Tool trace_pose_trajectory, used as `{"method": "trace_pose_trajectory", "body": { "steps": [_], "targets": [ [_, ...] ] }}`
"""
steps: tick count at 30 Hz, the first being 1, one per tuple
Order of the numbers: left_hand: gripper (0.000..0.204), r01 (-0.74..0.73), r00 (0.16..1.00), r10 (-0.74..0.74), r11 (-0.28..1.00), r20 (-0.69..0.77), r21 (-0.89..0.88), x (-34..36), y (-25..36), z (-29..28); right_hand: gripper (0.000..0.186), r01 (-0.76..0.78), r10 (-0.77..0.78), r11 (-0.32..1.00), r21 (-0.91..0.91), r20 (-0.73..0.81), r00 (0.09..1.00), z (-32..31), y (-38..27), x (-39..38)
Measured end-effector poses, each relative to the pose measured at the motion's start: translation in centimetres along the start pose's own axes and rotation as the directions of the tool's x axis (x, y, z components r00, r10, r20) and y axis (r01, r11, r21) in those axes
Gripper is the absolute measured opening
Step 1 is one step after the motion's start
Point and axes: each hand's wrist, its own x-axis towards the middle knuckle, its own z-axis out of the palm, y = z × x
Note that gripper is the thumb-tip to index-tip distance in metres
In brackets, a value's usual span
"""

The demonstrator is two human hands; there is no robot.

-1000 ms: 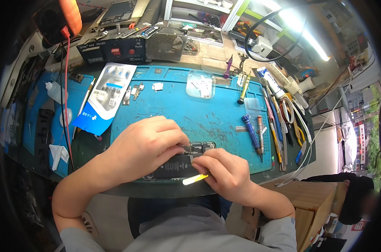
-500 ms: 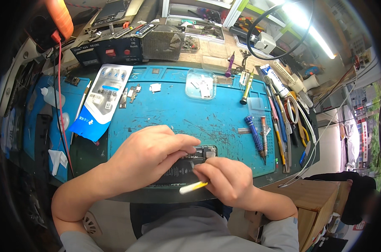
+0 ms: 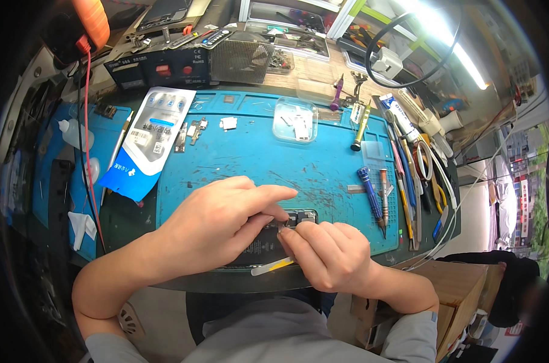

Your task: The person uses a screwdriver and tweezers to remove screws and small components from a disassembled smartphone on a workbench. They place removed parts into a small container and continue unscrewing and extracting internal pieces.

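Observation:
An opened phone [image 3: 263,247] with a black battery and bare inner parts lies at the near edge of the blue mat, partly covered by my hands. My left hand [image 3: 217,212] reaches over its left side, index finger stretched out. The left thumb and another finger come together above the phone's upper part; what they pinch is too small to make out. My right hand [image 3: 332,254] is closed over the right side, its thumb and index fingertips meeting close to the left fingertips. From under it sticks out the white-and-yellow handle of a thin tool [image 3: 268,267], held in the palm.
On the blue mat [image 3: 238,160] stand a clear box [image 3: 295,121] of small parts and a blue-and-white packet [image 3: 147,145]. Screwdrivers [image 3: 371,196], tweezers and pliers [image 3: 439,196] lie at the right. A black device [image 3: 159,69] is behind; a red cable [image 3: 88,139] hangs left.
My left index finger has lifted and straightened. My right hand has turned, its fingertips closing in beside the left ones, and the tool's handle has swung slightly left.

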Motion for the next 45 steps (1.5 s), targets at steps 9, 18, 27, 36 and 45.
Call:
{"method": "trace_pose_trajectory", "body": {
  "steps": [9,18,27,36,45],
  "targets": [
    [0.052,-0.013,1.0,0.013,1.0,-0.004,0.017,-0.2,0.0,0.1,0.017,-0.017,0.021,0.999,-0.042,0.104,0.994,-0.9,-0.2,0.7],
    [0.053,-0.004,1.0,0.004,1.0,0.005,0.009,-0.1,-0.1,0.0,0.02,-0.177,0.172,0.976,0.13,0.049,0.984,-1.2,0.2,-0.4],
    [0.054,0.043,0.998,-0.042,0.999,0.038,-0.011,-0.1,0.3,-0.4,0.058,-0.343,0.346,0.864,0.369,0.061,0.936,-4.7,2.4,-0.5],
    [0.058,0.056,0.998,-0.055,0.998,0.035,-0.009,-0.1,0.4,-0.2,0.029,-0.108,0.165,0.893,0.437,-0.096,0.982,-1.0,-0.2,-2.5],
    [0.059,0.069,0.997,-0.068,0.997,0.037,-0.02,0.0,0.4,-0.3,0.026,-0.085,0.125,0.933,0.35,-0.092,0.988,-0.5,-0.4,-2.2]
  ]
}}
